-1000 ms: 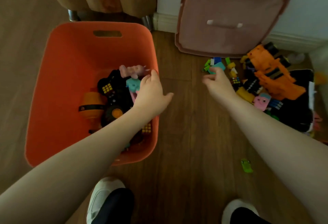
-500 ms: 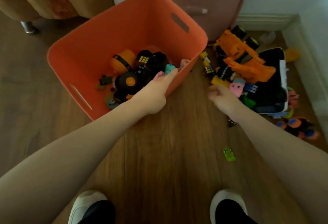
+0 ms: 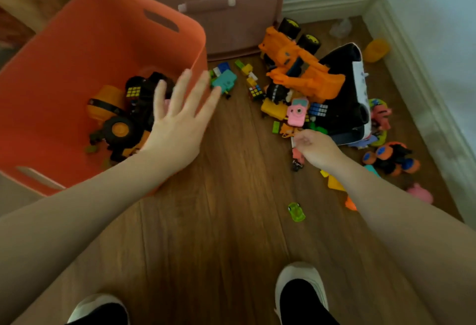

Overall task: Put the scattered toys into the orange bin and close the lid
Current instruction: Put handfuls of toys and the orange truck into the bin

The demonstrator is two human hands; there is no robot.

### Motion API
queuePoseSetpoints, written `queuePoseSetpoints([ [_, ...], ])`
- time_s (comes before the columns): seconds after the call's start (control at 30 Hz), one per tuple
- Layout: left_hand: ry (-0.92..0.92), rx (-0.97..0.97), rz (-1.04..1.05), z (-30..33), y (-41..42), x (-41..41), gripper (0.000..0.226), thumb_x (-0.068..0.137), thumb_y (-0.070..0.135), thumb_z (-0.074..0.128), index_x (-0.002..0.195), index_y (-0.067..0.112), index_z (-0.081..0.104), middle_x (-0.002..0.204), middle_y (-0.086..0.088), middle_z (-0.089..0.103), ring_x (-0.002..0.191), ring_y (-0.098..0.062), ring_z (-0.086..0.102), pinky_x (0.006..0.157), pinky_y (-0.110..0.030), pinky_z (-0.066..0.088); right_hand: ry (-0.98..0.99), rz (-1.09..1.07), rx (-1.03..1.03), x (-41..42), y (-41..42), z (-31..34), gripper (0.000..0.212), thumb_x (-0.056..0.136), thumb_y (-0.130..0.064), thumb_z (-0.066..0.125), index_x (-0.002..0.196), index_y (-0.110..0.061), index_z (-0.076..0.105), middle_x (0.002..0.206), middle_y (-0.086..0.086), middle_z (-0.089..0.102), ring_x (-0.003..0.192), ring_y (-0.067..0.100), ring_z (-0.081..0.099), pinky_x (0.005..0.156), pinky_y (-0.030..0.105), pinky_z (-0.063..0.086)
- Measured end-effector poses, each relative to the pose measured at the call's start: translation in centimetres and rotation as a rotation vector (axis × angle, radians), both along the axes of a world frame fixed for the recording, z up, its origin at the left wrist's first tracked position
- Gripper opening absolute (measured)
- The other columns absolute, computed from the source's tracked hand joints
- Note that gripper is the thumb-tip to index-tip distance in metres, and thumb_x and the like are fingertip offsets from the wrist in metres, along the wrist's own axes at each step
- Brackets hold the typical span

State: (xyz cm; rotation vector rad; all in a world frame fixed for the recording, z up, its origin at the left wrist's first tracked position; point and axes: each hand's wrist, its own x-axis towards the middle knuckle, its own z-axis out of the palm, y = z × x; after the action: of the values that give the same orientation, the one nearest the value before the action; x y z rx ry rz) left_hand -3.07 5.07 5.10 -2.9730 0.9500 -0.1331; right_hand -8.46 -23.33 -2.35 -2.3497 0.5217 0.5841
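Toys look light and rigid; I'd pinch pink camera (image 3: 297,112) by its body; left hand (image 3: 177,121) fingers spread, right hand (image 3: 318,148) loosely curled, empty

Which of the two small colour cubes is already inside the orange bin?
The cube beside the black toy inside the orange bin. The other cube lies on the floor, near the orange truck.

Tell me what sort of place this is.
Probably a room corner in a home, perhaps a child's play area: wood-plank floor, white skirting board along pale walls, and plastic toys strewn beside an orange plastic bin.
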Motion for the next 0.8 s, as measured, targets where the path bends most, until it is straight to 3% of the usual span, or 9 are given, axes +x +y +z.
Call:
queuePoseSetpoints([
  [0.1,0.186,0.027,-0.285,-1.3,-6.5,-2.3,0.069,0.071,0.001,0.06,0.137,0.013,0.042,0.146,-0.016,0.035,0.133,-0.038,0.032,0.104,-0.053,0.03,-0.025,0.113,-0.119,-1.2,-3.4,0.1,0.028,0.094,-0.008,0.04,0.113,-0.011,0.06,0.117,0.012,0.059,0.102,0.025,0.056,0.081,0.029,0.042],
  [0.2,0.558,0.216,-0.527,-4.4,-11.5,-5.9,0.057,0.089,0.007,0.049,0.14,0.023,0.031,0.143,-0.007,0.03,0.122,-0.029,0.043,0.09,-0.04,0.043,-0.003,0.247,-0.227,-3.0,-6.2,-0.8,0.029,0.094,-0.005,0.041,0.118,-0.008,0.058,0.125,0.017,0.051,0.111,0.032,0.051,0.092,0.039,0.042],
  [0.3,0.633,0.317,-0.687,-7.8,-14.6,-8.9,0.058,0.091,0.009,0.05,0.141,0.026,0.026,0.138,-0.01,0.03,0.11,-0.028,0.047,0.074,-0.037,0.043,0.083,0.406,-0.359,-4.9,-8.4,-1.8,0.027,0.094,-0.01,0.045,0.119,-0.009,0.055,0.124,0.016,0.048,0.113,0.035,0.045,0.091,0.049,0.042],
  [0.4,0.648,0.419,-0.768,-10.5,-17.1,-11.7,0.058,0.092,0.01,0.047,0.142,0.025,0.024,0.143,-0.015,0.023,0.113,-0.031,0.043,0.078,-0.038,0.041,0.185,0.448,-0.309,-6.9,-10.6,-3.4,0.038,0.092,-0.023,0.053,0.128,-0.013,0.047,0.127,0.014,0.044,0.117,0.034,0.042,0.093,0.048,0.041],
  [0.5,0.607,0.525,-0.794,-12.0,-18.0,-13.2,0.048,0.091,0.009,0.045,0.137,0.018,0.035,0.144,-0.017,0.023,0.115,-0.031,0.04,0.082,-0.04,0.04,0.226,0.41,-0.249,-8.4,-11.5,-4.9,0.06,0.088,-0.034,0.061,0.138,-0.014,0.035,0.135,0.013,0.037,0.121,0.033,0.04,0.097,0.046,0.04],
  [0.63,0.567,0.544,-0.738,-12.9,-17.9,-12.6,0.034,0.092,0.007,0.042,0.126,0.008,0.043,0.135,-0.017,0.033,0.108,-0.03,0.044,0.077,-0.038,0.041,0.091,0.457,-0.376,-9.3,-10.7,-6.6,0.079,0.082,-0.038,0.066,0.145,-0.021,0.021,0.141,0.011,0.033,0.124,0.033,0.039,0.095,0.046,0.04],
  [0.73,0.58,0.561,-0.637,-13.1,-18.1,-11.5,0.033,0.093,0.006,0.039,0.126,0.007,0.043,0.129,-0.016,0.039,0.107,-0.03,0.045,0.075,-0.038,0.041,0.007,0.538,-0.461,-9.4,-9.8,-7.6,0.079,0.081,-0.039,0.066,0.144,-0.024,0.02,0.141,0.011,0.034,0.123,0.033,0.039,0.096,0.045,0.037],
  [0.8,0.635,0.536,-0.461,-13.0,-18.3,-10.6,0.033,0.092,0.005,0.04,0.125,0.008,0.041,0.124,-0.015,0.041,0.107,-0.03,0.046,0.071,-0.036,0.039,-0.014,0.582,-0.48,-9.2,-9.3,-8.0,0.073,0.084,-0.038,0.061,0.143,-0.027,0.02,0.139,0.011,0.037,0.121,0.034,0.039,0.092,0.045,0.039],
])
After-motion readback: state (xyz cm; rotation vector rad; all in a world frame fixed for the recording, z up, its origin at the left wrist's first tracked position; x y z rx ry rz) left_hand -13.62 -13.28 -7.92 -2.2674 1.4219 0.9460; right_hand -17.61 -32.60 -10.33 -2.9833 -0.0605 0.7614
